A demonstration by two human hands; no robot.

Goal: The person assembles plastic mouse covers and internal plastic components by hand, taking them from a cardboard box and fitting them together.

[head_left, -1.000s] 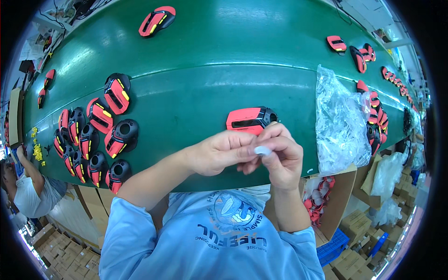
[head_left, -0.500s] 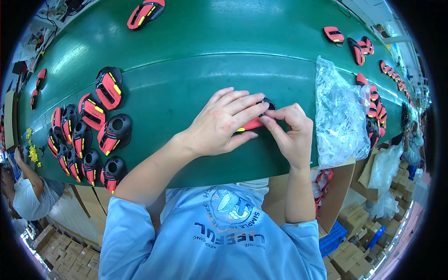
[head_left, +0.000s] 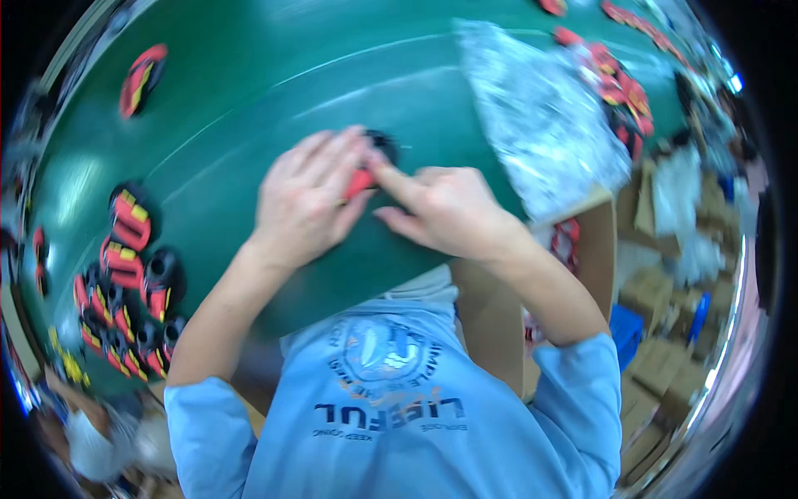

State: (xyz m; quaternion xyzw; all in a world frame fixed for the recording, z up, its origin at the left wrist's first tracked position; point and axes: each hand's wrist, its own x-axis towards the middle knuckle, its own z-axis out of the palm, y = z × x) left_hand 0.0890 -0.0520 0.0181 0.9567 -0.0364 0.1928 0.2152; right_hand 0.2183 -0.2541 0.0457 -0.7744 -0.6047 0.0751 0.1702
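Observation:
Under my left hand (head_left: 307, 195) is a red and black plastic shell (head_left: 359, 181) with a rounded black end, resting on the green table. My left fingers lie across its top and the thumb is at its near side, holding it and hiding much of it. My right hand (head_left: 453, 209) reaches in from the right. Its index finger presses at the shell, close to the left fingertips, while its thumb stands apart with nothing pinched. Motion blurs the fine detail.
Several similar shells with yellow accents (head_left: 158, 279) cluster at the left, and one (head_left: 143, 81) lies farther off. A clear plastic bag (head_left: 540, 116) is at the right, beside more red parts (head_left: 619, 87). An open carton (head_left: 594, 249) adjoins the table edge. Another person (head_left: 96, 437) is at lower left.
The view has swung, shifting the table and its contents. My right thumb and index finger, pinched together at the shell before, are now apart, with the index finger extended onto it.

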